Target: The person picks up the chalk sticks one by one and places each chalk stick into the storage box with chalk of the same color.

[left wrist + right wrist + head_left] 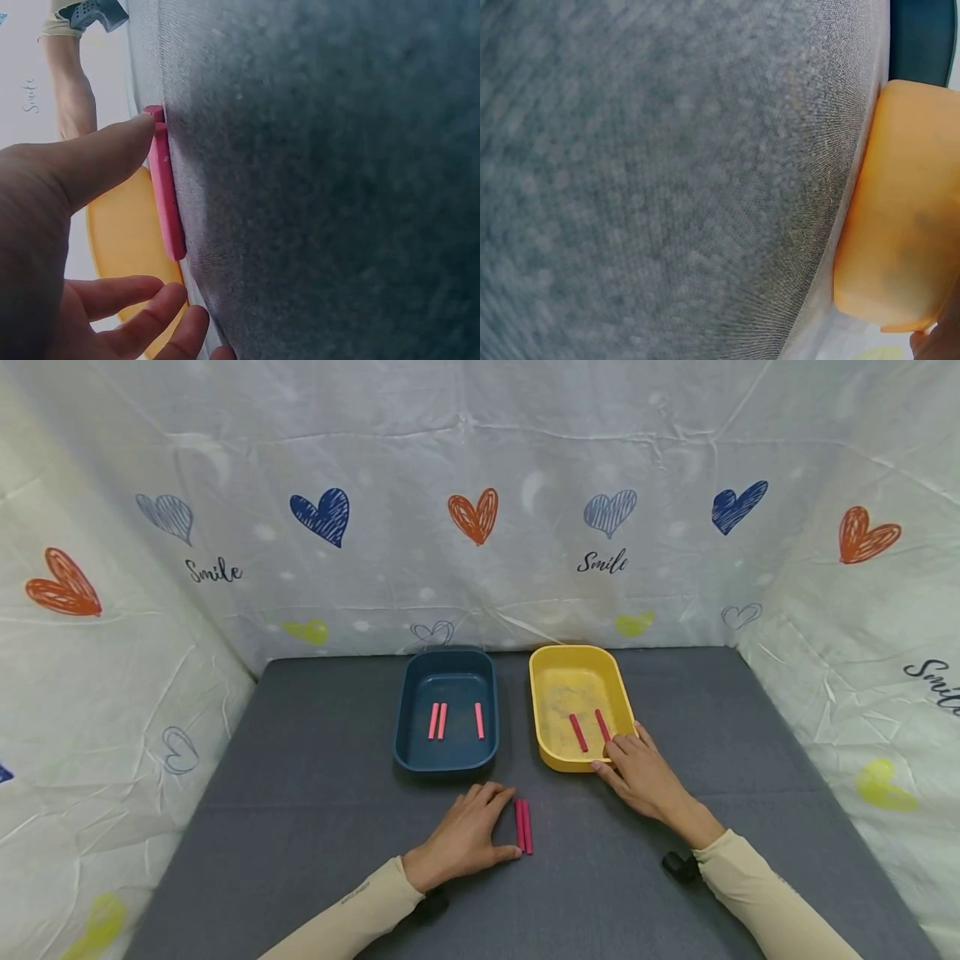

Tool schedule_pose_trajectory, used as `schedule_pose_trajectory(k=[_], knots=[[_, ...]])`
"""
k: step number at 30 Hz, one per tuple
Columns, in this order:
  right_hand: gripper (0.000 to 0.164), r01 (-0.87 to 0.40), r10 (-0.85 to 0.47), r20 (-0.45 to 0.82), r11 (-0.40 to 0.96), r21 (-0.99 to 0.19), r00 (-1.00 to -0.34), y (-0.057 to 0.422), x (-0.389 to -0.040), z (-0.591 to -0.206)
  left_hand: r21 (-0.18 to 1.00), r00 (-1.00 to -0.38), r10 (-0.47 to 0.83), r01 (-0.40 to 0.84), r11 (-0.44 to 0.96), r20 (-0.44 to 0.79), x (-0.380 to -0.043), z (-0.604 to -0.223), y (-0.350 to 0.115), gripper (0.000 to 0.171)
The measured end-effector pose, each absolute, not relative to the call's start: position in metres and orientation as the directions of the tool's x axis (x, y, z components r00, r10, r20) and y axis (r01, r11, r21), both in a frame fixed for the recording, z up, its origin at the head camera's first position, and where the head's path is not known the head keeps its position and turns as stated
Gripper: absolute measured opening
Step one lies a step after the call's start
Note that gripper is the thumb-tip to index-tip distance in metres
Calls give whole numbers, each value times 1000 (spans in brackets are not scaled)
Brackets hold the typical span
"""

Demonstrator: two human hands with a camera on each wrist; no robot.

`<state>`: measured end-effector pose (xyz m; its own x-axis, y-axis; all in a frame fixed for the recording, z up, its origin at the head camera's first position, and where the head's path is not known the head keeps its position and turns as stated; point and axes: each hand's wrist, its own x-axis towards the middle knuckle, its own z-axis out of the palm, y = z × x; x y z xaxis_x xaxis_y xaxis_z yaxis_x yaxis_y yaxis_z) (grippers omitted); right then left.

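Two dark pink sticks (523, 827) with flat-sided bodies lie side by side on the table. Around their left side my left hand (467, 832) is spread, thumb at the near end and index finger beside the far end. In the left wrist view the thumb overlaps the near end of a pink stick (168, 195), while the other fingers stay apart from it. My right hand (643, 774) is at the near right corner of the yellow tray (550, 752), fingers over the rim, thumb by its outer front. Its fingertips hide the lower end of a dark red stick (602, 723); I cannot tell whether they hold it.
Another dark red stick (578, 732) lies in the yellow tray. Left of it stands a dark blue tray (408, 747) with light pink sticks (479, 721) inside. Both trays sit on the grey-covered table (315, 793), near the printed white cloth (525, 585) behind.
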<state>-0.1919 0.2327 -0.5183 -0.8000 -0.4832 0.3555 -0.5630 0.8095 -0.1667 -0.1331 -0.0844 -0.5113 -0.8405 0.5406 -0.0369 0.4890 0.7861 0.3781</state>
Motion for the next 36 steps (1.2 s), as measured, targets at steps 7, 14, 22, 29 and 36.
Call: schedule_pose_trajectory(k=[7, 14, 22, 29, 36], knots=[[24, -562, -484, 349, 809, -170, -802, 233, -191, -518, 364, -833, 551, 499, 786, -47, -136, -514, -82, 86], [24, -548, -478, 327, 819, -171, -815, 233, -191, -517, 341, -827, 560, 516, 786, -40, -137, -514, -81, 83], [25, -564, -488, 347, 809, -166, -801, 233, -191, -517, 332, -830, 556, 515, 790, -37, -136, -513, -80, 78], [25, -570, -490, 360, 806, -160, -794, 233, -193, -518, 340, -831, 555, 510, 790, -42, -136, -512, -82, 78], [23, -571, -491, 354, 804, -169, -796, 233, -192, -518, 382, -825, 562, 503, 775, -55, -135, -501, -87, 80]])
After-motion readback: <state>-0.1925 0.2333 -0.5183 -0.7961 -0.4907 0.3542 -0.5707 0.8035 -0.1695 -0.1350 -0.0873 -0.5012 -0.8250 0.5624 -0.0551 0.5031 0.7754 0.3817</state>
